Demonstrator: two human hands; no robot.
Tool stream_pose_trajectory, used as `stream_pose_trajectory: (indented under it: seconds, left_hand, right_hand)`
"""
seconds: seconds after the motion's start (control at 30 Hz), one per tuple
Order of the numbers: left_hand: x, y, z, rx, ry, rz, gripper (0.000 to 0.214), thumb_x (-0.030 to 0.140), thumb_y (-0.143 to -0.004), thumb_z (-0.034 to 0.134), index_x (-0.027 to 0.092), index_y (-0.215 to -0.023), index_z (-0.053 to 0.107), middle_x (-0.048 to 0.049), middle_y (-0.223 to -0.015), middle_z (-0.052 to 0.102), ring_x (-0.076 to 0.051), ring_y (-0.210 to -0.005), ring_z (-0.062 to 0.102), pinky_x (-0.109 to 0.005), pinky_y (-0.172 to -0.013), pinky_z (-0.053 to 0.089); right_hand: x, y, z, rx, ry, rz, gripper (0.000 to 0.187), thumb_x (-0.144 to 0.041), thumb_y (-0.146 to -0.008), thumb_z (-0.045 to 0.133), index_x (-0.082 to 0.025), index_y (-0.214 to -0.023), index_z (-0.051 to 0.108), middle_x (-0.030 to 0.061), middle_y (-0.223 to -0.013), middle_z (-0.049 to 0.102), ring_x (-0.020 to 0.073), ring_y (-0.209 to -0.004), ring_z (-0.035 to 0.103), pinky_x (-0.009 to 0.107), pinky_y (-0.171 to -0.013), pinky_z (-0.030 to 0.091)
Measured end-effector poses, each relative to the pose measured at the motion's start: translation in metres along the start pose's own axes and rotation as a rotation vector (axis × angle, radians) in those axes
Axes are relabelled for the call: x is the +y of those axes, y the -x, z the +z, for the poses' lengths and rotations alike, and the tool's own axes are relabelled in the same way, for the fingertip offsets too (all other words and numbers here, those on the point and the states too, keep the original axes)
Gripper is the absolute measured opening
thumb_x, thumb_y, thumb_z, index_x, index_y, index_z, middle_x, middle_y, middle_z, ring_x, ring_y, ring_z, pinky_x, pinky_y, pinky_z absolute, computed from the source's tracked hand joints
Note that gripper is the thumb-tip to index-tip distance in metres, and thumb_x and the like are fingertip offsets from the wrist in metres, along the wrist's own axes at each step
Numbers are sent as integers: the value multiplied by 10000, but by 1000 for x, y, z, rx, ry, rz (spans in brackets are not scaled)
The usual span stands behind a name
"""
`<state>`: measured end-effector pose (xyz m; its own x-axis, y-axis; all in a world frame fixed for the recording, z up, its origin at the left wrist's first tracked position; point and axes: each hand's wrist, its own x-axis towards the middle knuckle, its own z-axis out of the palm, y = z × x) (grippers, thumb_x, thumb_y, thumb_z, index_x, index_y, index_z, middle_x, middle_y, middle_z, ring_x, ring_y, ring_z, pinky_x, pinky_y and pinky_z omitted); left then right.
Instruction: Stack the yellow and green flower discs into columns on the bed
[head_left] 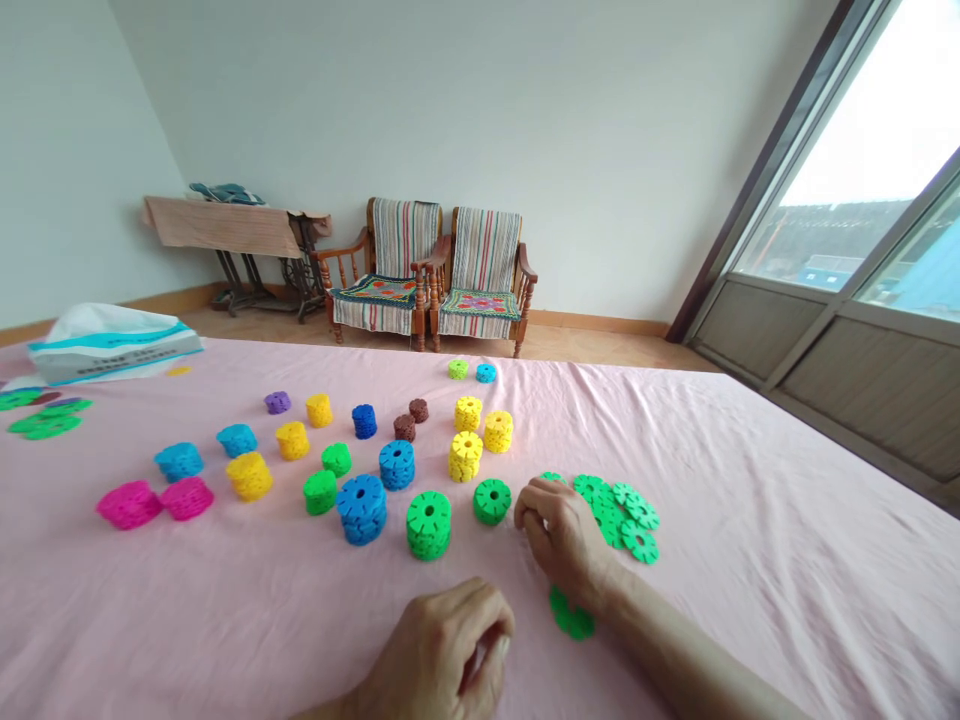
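Note:
My right hand (564,540) rests on the pink cloth with its fingers curled, right beside a short stack of green notched discs (492,501). What it pinches, if anything, is hidden. Loose green discs (626,520) lie scattered just past it, and one more green disc (571,616) shows under my wrist. My left hand (450,655) hovers low at the front in a loose fist, with nothing visible in it. A taller green stack (429,524) and a blue stack (362,508) stand to the left of my right hand.
Several stacks in yellow (466,455), blue, pink (129,503), brown and purple stand across the pink-covered table (750,520). A white bag (112,343) and flat green discs (45,425) lie at the far left. Two striped armchairs (427,275) stand beyond; windows are right.

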<state>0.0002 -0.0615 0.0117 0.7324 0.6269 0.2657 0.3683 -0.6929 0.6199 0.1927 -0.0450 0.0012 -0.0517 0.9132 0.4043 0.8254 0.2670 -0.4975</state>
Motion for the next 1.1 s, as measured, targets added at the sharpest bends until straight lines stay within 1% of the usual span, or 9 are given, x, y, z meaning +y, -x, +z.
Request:
stream_pose_trajectory:
  seconds: [0.33,0.5,0.7,0.77,0.8,0.87,0.93,1.0,1.1]
  left_hand:
    - [-13,-3,4,-42,-23,75,161,51,-790,469,203,-740,476,34,-630,531,-98,-527,510,-193,-512,362]
    - [-13,-3,4,-47,-30,90,160,60,-795,473,203,-724,468,31,-629,532,-101,-534,518,-191,-514,368]
    - [-11,-1,3,-51,-43,83,161,72,-807,464,204,-714,457,32,-623,530,-105,-545,531,-192,-526,376]
    - [-11,-2,4,-56,-44,83,159,74,-806,462,204,-715,458,33,-625,527,-107,-546,528,-195,-523,374]
    - [-12,-2,4,-55,-45,79,157,74,-807,457,203,-719,461,32,-629,526,-108,-549,527,-197,-523,373]
    - [-12,-2,5,-58,-43,75,154,72,-811,444,202,-732,470,31,-636,524,-110,-550,521,-202,-521,371]
    - [-12,-2,6,-52,-42,58,160,66,-814,425,201,-744,476,29,-645,522,-112,-555,516,-207,-527,372]
    - [-10,-2,6,-53,-40,41,167,56,-809,416,199,-751,478,28,-656,522,-113,-564,511,-211,-536,372]
    - [-8,-4,5,-60,-37,29,182,29,-784,419,196,-760,487,28,-673,525,-113,-577,501,-215,-543,365]
  right_hand:
    - [-3,0,1,-9,-6,10,265,-6,-732,430,-184,-669,615,17,-703,626,143,-677,558,248,-680,368]
    - [-2,-1,4,-19,-16,15,245,-21,-732,432,-182,-655,599,17,-690,610,145,-669,552,249,-667,370]
    - [-1,-3,3,23,-53,-29,253,-41,-725,413,-183,-685,619,27,-717,632,145,-671,562,252,-668,382]
    - [6,-7,-5,103,-98,-6,257,-65,-725,400,-181,-669,622,23,-688,626,138,-634,556,246,-645,381]
    - [13,-9,-10,170,-126,35,253,-82,-723,397,-181,-656,620,19,-662,617,135,-608,550,243,-625,379]
    - [31,-14,-23,345,-193,174,232,-130,-711,405,-182,-630,616,7,-598,593,132,-554,533,238,-577,366]
    - [54,-17,-36,539,-275,365,221,-190,-701,419,-185,-622,626,-8,-530,564,133,-510,514,239,-543,358]
    - [77,-18,-46,625,-294,442,242,-222,-696,396,-180,-627,624,-5,-520,562,135,-499,509,243,-529,358]
    - [105,-17,-53,665,-314,507,238,-234,-654,391,-174,-601,614,3,-500,559,138,-493,515,241,-511,358]
